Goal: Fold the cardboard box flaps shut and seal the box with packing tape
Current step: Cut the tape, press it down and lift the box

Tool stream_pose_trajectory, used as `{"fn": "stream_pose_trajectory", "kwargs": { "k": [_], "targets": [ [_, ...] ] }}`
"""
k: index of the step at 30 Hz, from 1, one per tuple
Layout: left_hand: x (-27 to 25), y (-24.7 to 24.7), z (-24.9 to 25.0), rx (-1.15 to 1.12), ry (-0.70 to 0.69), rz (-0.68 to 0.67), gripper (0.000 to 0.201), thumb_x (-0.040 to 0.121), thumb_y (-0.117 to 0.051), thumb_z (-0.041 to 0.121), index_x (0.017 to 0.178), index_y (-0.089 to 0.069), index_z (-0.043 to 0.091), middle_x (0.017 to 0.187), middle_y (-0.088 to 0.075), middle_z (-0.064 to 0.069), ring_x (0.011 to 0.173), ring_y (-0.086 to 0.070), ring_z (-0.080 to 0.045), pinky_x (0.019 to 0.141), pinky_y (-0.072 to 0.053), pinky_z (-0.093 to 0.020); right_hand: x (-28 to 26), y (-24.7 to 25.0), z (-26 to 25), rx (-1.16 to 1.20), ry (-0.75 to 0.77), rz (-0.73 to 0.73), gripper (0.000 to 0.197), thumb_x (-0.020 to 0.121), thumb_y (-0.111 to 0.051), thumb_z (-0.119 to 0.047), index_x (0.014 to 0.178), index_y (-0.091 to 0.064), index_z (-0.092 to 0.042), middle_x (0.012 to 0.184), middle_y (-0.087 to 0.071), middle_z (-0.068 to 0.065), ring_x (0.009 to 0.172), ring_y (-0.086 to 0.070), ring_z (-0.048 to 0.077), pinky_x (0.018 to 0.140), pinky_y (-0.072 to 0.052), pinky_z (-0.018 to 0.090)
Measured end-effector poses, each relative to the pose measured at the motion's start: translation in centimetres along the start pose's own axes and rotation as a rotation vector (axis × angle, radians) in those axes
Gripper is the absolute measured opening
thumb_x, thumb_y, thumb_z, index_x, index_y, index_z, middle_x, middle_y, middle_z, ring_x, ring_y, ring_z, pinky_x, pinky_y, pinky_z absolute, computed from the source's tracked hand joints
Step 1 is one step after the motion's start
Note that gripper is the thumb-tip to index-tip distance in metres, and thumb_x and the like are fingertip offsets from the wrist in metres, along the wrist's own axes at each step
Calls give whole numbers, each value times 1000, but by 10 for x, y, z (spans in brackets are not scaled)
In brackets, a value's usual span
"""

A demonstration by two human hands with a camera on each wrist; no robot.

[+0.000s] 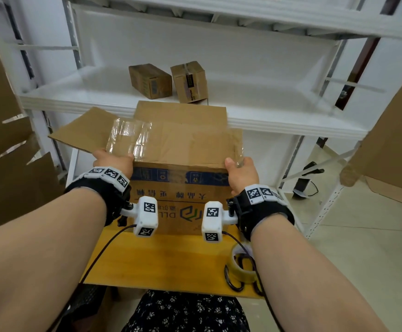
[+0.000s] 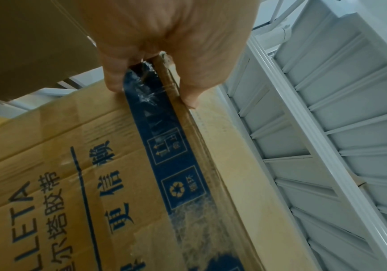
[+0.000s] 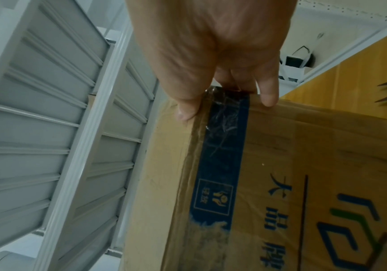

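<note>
A brown cardboard box (image 1: 178,195) with a blue printed band stands on a yellow wooden table (image 1: 171,259). A flap (image 1: 183,142) with old clear tape lies across its top, the left flap (image 1: 80,133) sticks out sideways, and the far flap (image 1: 180,113) is raised. My left hand (image 1: 113,161) grips the near left top corner (image 2: 164,82), thumb on top. My right hand (image 1: 241,172) grips the near right top corner (image 3: 222,97) the same way. A roll of clear packing tape (image 1: 243,268) lies on the table by my right forearm.
Black-handled scissors (image 1: 234,280) lie against the tape roll. A white metal shelf (image 1: 267,121) stands right behind the box, with two small cartons (image 1: 150,80) (image 1: 189,82) on it. Large cardboard sheets lean at the left (image 1: 3,164) and right (image 1: 391,152).
</note>
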State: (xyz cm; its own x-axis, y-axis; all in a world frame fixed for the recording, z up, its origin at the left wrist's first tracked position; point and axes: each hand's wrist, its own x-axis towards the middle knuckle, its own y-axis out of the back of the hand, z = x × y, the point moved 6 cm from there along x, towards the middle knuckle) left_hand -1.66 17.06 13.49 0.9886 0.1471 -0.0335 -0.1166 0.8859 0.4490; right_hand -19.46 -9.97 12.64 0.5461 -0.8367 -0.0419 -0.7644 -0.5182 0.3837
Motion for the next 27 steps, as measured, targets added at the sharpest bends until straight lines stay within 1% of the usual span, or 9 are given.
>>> {"fn": "stream_pose_trajectory", "kwargs": {
  "k": [4, 9, 12, 15, 19, 21, 24, 26, 27],
  "targets": [
    [13, -5, 0, -22, -7, -29, 74, 86, -68, 37, 139, -29, 3, 132, -52, -23, 115, -55, -40, 95, -43, -45, 6, 1, 2, 119, -49, -103, 14, 101, -56, -35, 110, -49, -26, 97, -54, -6, 105, -57, 29, 95, -53, 57],
    [23, -9, 3, 20, 11, -30, 78, 86, -68, 44, 140, -28, 4, 131, -52, -23, 115, -55, -40, 93, -43, -46, 9, -1, 2, 170, -77, -169, 9, 102, -57, -27, 110, -52, -28, 97, -57, -7, 100, -57, 26, 92, -55, 52],
    [22, -10, 10, 60, -1, 8, 73, 86, -69, 40, 136, -34, 0, 130, -52, -24, 115, -55, -40, 96, -43, -46, 11, -1, -3, 122, -81, -135, 9, 101, -57, -27, 109, -53, -25, 106, -63, 3, 101, -62, 29, 90, -57, 54],
    [28, -10, 10, 100, 0, 37, 71, 77, -71, 47, 124, -49, -1, 123, -57, -23, 106, -59, -42, 93, -48, -51, 11, 0, -8, 88, -97, -100, 17, 98, -60, -23, 114, -53, -22, 117, -63, 9, 105, -63, 32, 86, -59, 51],
    [23, 0, 15, 94, 24, 1, 62, 80, -70, 27, 128, -44, -3, 126, -54, -24, 108, -57, -42, 87, -47, -42, 13, 3, -11, 143, -122, -87, 38, 97, -61, -11, 132, -52, -22, 123, -60, 8, 105, -62, 31, 82, -61, 51],
    [23, 7, 15, 62, -12, 5, 56, 80, -66, 16, 128, -43, 1, 127, -54, -23, 106, -57, -42, 82, -46, -41, 14, 6, -13, 159, -122, -80, 38, 96, -60, -6, 130, -54, -22, 122, -60, 8, 101, -61, 29, 81, -61, 51],
    [23, 17, 20, -5, -113, 26, 50, 78, -61, 11, 124, -42, 8, 128, -50, -18, 106, -56, -41, 88, -48, -45, 16, 13, -17, 209, -120, -41, 35, 95, -56, 1, 123, -58, -20, 117, -63, 9, 102, -62, 29, 78, -61, 49],
    [17, 22, 28, -59, -191, 36, 51, 78, -59, 6, 127, -42, 10, 132, -45, -15, 109, -54, -38, 92, -46, -45, 15, 18, -21, 227, -112, 2, 35, 93, -52, 3, 118, -62, -20, 114, -67, 9, 98, -65, 29, 82, -61, 50],
    [13, 24, 32, -88, -221, 47, 54, 78, -58, 4, 129, -40, 12, 133, -43, -14, 111, -53, -37, 93, -45, -44, 12, 22, -23, 236, -103, 24, 38, 93, -50, 3, 119, -63, -21, 117, -68, 9, 95, -66, 27, 83, -60, 47]
  ]
}}
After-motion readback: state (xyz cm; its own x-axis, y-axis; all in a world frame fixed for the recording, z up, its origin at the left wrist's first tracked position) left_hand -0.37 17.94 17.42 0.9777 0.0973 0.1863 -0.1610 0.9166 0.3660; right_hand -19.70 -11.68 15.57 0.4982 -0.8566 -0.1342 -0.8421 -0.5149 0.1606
